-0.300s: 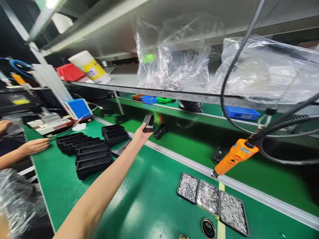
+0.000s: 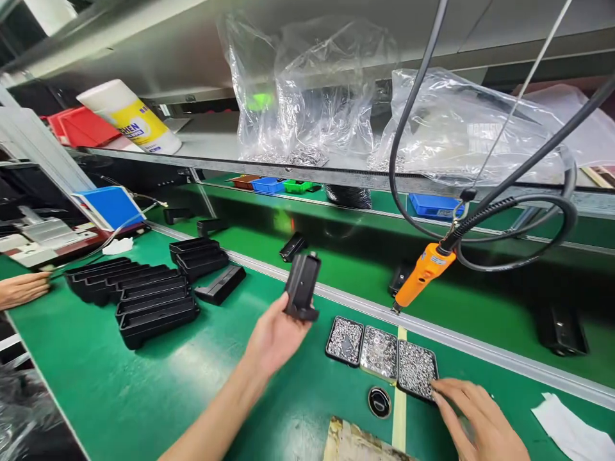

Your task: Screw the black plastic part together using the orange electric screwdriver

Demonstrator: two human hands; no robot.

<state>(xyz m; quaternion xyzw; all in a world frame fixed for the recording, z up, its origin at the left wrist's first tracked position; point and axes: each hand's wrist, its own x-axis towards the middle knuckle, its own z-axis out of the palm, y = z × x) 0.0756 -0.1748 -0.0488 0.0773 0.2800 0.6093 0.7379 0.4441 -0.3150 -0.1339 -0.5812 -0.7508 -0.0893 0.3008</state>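
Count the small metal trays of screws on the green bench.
3, side by side in a row: left tray, middle tray, and right tray, whose near edge the right hand touches. None looks hidden.

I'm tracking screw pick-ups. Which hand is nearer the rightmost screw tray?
Right. The right hand has its fingertips at the rightmost screw tray's near edge; the left hand is well left of it, holding a black plastic part.
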